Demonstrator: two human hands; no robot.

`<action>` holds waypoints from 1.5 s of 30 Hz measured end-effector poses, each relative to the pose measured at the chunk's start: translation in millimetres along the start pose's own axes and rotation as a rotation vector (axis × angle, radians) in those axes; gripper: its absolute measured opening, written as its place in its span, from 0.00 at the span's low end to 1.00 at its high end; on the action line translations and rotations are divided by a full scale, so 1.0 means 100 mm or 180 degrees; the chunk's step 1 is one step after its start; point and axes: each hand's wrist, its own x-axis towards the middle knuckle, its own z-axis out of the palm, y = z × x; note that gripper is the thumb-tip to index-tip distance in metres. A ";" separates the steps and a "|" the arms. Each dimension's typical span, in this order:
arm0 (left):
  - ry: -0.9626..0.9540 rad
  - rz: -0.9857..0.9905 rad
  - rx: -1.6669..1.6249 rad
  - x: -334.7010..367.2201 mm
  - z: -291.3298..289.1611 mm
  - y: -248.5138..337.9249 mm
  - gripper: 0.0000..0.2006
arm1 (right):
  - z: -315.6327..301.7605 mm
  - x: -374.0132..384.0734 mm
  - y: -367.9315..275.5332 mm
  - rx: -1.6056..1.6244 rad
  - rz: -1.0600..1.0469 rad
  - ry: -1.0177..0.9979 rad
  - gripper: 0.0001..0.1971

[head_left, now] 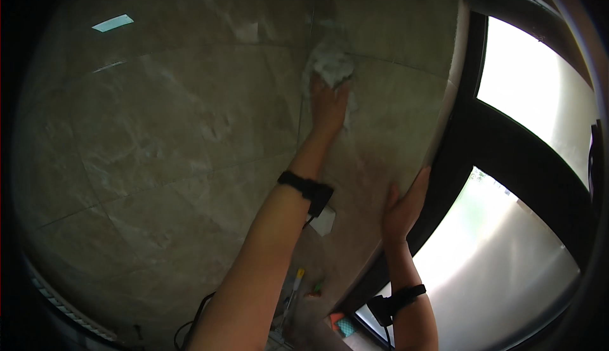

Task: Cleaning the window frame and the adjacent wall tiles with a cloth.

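My left hand [330, 107] is raised high against a beige tiled wall [184, 123]. Its fingers press into a crumpled white cloth [333, 62] that lies on the wall, across the joint between two tiles. Both the hand and the cloth look a little blurred. Lower down and to the right, my right hand [405, 208] rests at the wall's edge beside a dark door frame [466, 129]. That hand holds nothing visible, and its thumb stands apart from the extended fingers. A black band with a small box sits on each forearm.
Partly behind my left wrist is a white plate [325, 222] on the wall. Down low are a long tool with a yellow end [299, 275], a small red and green thing [315, 291] and an orange and teal item [343, 325]. Bright glass panes [517, 65] fill the right side.
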 end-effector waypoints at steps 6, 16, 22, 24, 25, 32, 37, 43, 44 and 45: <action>0.0130 -0.0859 -0.0608 -1.29 -0.03 -0.60 0.31 | -0.05 0.02 0.10 -0.0035 0.0032 0.0047 0.36; 0.0175 -0.0898 -0.0279 -0.92 0.18 -0.52 0.28 | 0.04 -0.01 0.28 0.0035 -0.0126 0.0083 0.35; 0.0409 0.0604 0.0254 0.39 0.49 0.84 0.29 | 0.04 0.01 0.27 0.0029 -0.0216 0.0105 0.35; 0.0472 0.1338 0.0198 0.40 0.61 1.21 0.27 | 0.03 0.01 0.26 -0.0004 -0.0142 0.0056 0.35; 0.0520 0.1703 0.0178 0.39 0.63 1.35 0.27 | 0.04 0.03 0.24 -0.0013 -0.0085 0.0000 0.35; 0.0600 0.1694 -0.0140 0.93 0.56 1.39 0.26 | 0.04 -0.01 0.27 -0.0003 -0.0169 0.0061 0.35; 0.0118 0.0538 -0.0758 1.23 0.34 0.90 0.31 | 0.00 0.00 0.36 -0.0101 -0.0139 -0.0028 0.33; 0.0277 0.0307 -0.0400 0.57 0.16 -0.30 0.31 | 0.08 -0.03 0.24 0.0042 -0.0225 0.0090 0.34; 0.0195 0.0358 -0.0413 0.35 0.15 -0.33 0.32 | 0.06 -0.02 0.26 0.0036 -0.0224 0.0112 0.34; 0.0075 0.0196 -0.0444 0.12 0.16 -0.26 0.32 | 0.03 0.00 0.30 -0.0028 -0.0109 0.0001 0.34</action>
